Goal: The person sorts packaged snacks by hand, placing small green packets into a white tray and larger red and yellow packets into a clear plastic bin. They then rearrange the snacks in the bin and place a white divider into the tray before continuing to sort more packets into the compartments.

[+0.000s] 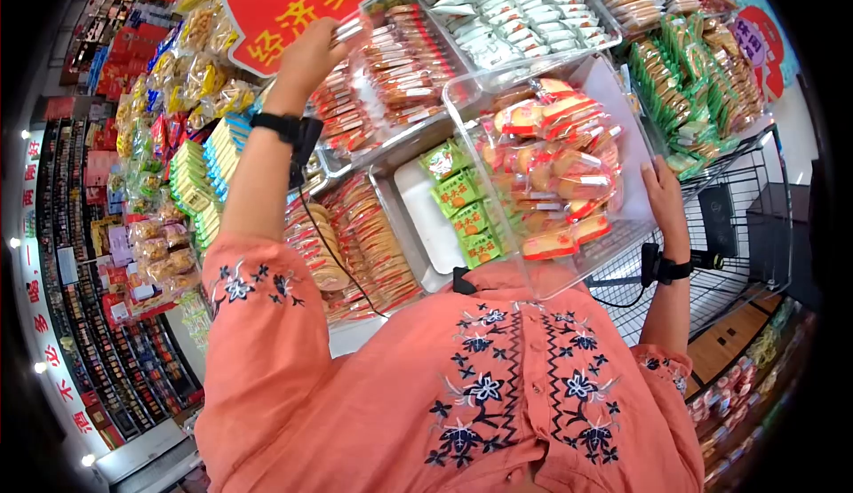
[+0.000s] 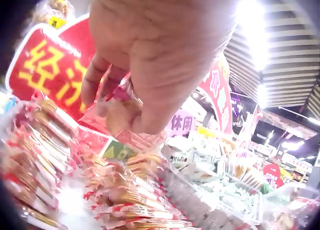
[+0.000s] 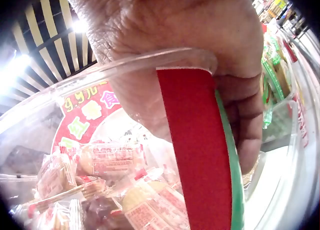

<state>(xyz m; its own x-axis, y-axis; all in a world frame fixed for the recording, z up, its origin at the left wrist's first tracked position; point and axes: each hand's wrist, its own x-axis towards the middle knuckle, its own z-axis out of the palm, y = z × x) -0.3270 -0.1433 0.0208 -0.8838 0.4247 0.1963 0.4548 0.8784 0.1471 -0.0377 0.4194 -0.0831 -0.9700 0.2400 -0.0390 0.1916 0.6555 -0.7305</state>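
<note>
My left hand [image 1: 306,65] is raised at the far left of the rows of red-and-clear wrapped biscuits [image 1: 404,62]. Its thumb and fingers pinch a clear-wrapped biscuit packet [image 2: 122,117] over the stacked rows. On the other side, my right hand [image 1: 665,198] grips the right edge of a clear plastic bin [image 1: 629,138], which is tilted toward my body. Heaped inside the bin are red-and-clear wrapped biscuits [image 1: 569,169]. In the right wrist view the thumb side lies inside the rim, fingers outside, around a red and green strip [image 3: 195,150].
Green packets [image 1: 458,195] line a white tray left of the bin. White packets [image 1: 524,31] fill a bin behind, and green-wrapped snacks [image 1: 697,93] stand at the right. A wire shopping cart [image 1: 755,218] is beside my right arm. A red sign [image 1: 302,4] rises behind the left hand.
</note>
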